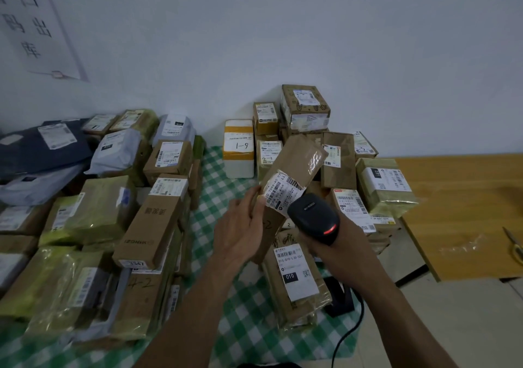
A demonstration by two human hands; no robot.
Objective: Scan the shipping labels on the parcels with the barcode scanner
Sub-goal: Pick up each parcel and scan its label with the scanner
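Work under way at parcel desk: left grip [240, 226] clasps slim brown cardboard parcel [294, 163] by its lower end, tilted, white shipping label [283, 195] facing up. Right grip [336, 250] is wrapped round black handheld barcode scanner [312, 217], red light on, nose just beside label. Parcel hangs between both grips, above green-checked counter [215, 175]. Likely mid-batch: brown boxes & grey mailers stacked left of left grip [113, 212], more heaped beyond right grip [305, 118]; which lot is done can't be told. Black scanner stand [339, 297] w/ cable below right grip; yellow-handled scissors [513, 244] far right. Beam path looks unobstructed.
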